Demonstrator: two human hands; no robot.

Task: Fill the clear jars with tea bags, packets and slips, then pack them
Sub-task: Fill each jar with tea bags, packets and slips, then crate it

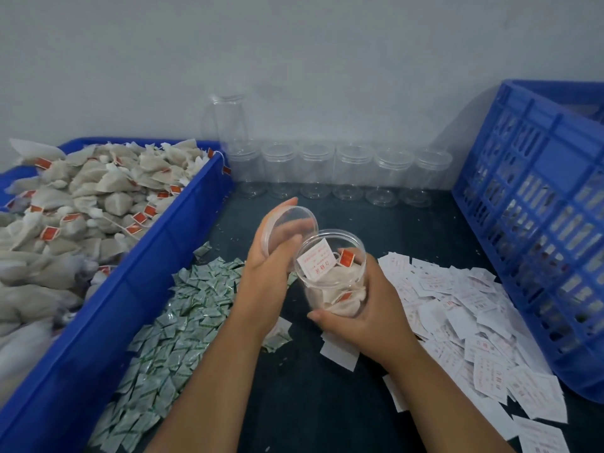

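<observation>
My right hand (362, 315) grips a clear jar (330, 273) tilted toward me, its mouth open. Inside it lie tea bags with red tags and a white slip with red print. My left hand (271, 256) holds a clear round lid (291, 223) just left of and above the jar's mouth, apart from the rim. A blue tray (157, 256) heaped with tea bags (81, 197) fills the left. Green-and-white packets (176, 322) lie in a pile beside it, and white slips (457, 308) spread on the right.
A row of several empty clear jars (330, 171) stands along the back wall, with one more stacked on top at the left (225, 122). A tall blue slatted crate (536, 223) stands at the right. The tabletop (304, 387) is dark.
</observation>
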